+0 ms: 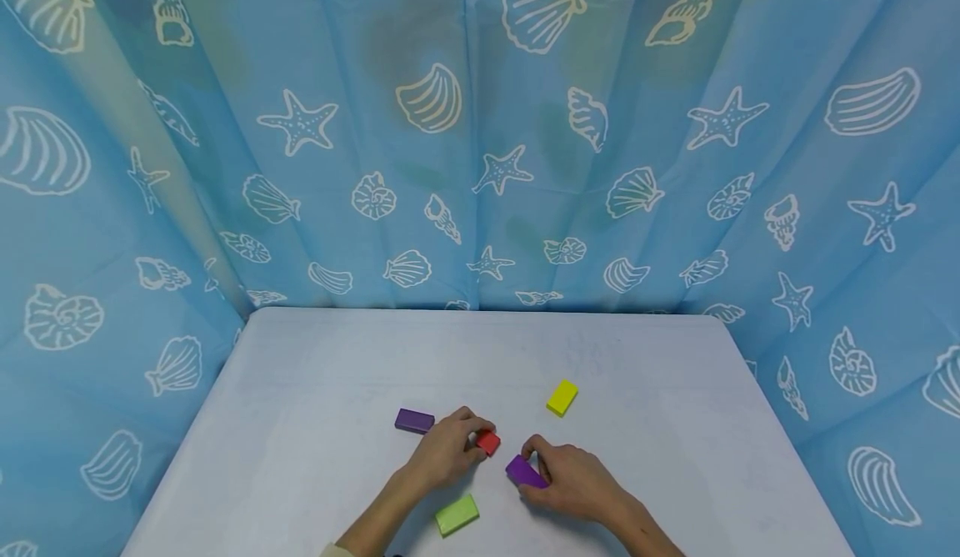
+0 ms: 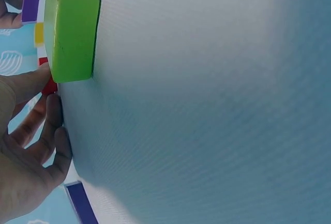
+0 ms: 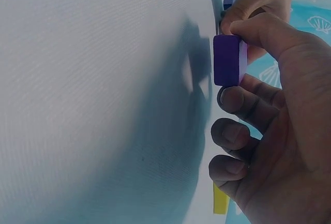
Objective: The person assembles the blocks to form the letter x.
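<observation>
Head view: the left hand (image 1: 448,449) pinches a small red block (image 1: 489,443); the right hand (image 1: 576,482) clamps thumb and forefinger on a bright purple rectangular block (image 1: 527,473). A lime-green rectangular block (image 1: 457,515) lies wrist-side of the left fingers, a dark purple rectangular block (image 1: 414,421) left of them, a yellow rectangular block (image 1: 562,398) beyond the right fingers. Left wrist view: the lime-green block partly hides the red. Right wrist view alone shows the bright purple block's palm-side face

There's the landmark block (image 1: 489,444), in the left hand (image 1: 445,450)! Just right of it, slightly in front, comes the second block (image 1: 525,472), in the right hand (image 1: 573,484). Left of the landmark block, a touch behind, the side block (image 1: 415,421) lies on the table (image 1: 637,348). In front of the landmark block, a shade left: the front block (image 1: 457,515)! Behind it and right, the back block (image 1: 562,398); well behind it, the curtain (image 1: 480,82).
</observation>
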Demonstrator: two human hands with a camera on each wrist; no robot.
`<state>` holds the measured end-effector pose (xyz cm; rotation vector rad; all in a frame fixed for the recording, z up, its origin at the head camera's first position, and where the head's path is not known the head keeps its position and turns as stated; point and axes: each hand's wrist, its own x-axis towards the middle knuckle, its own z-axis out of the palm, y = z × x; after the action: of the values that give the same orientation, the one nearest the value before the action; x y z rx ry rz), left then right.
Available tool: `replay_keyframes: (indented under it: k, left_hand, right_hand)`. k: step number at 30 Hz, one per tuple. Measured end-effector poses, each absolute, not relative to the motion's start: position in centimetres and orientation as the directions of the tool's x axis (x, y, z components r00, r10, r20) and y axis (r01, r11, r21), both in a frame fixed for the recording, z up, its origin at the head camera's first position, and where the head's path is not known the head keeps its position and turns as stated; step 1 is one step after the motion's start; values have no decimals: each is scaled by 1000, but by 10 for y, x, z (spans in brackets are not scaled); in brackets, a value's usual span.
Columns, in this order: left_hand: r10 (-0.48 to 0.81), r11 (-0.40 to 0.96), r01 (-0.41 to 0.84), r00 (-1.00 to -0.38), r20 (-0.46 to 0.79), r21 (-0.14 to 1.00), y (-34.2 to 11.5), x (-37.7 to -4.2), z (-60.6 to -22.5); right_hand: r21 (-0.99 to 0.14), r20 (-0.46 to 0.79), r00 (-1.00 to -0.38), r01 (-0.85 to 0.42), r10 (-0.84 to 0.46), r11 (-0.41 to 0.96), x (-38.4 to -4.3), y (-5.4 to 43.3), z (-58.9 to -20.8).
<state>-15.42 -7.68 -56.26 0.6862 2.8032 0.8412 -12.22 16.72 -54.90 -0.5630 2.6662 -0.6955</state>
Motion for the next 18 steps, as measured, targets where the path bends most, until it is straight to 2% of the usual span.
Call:
replay_keyframes:
  k: [18]
  left_hand:
    - [453,748,370,-891,-17,551,-76,-154,-562]
  right_hand:
    - [-515,-248,-866,-262,-434,816,-128,159,-550]
